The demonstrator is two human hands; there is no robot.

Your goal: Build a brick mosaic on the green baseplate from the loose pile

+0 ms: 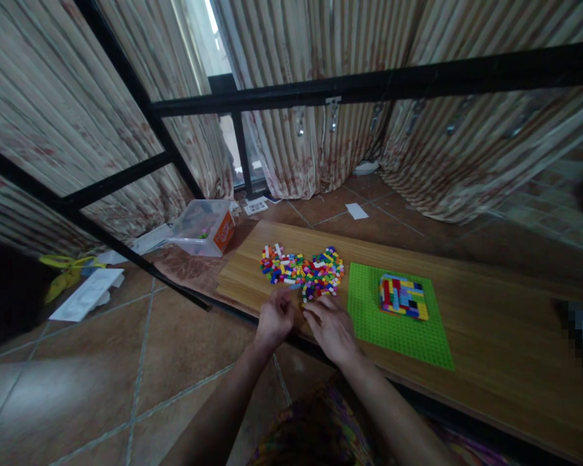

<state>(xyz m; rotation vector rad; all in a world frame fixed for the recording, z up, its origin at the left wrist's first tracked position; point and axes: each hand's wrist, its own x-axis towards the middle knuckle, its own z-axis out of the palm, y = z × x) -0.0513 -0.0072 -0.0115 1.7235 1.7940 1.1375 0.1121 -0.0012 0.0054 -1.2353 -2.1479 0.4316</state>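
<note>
A loose pile of small multicoloured building bricks (323,268) lies on the wooden board, just beyond my hands. My left hand (276,317) is at the board's near edge with its fingers curled closed; whatever they hold is hidden. Beside it, my right hand (331,327) has thumb and fingers drawn together at the near end of the pile. Anything in that pinch is too small to make out. To the right, a green baseplate (369,317) lies flat. On it stands a low block built of red, blue, yellow and black bricks (403,298), apart from both hands.
The wooden board (490,310) runs along a black metal frame (282,94). A clear plastic box (189,246) with an orange label stands left of it. Striped curtains (311,149) hang behind. White packaging (90,294) lies on the tiled floor. A pixelated object sits far right.
</note>
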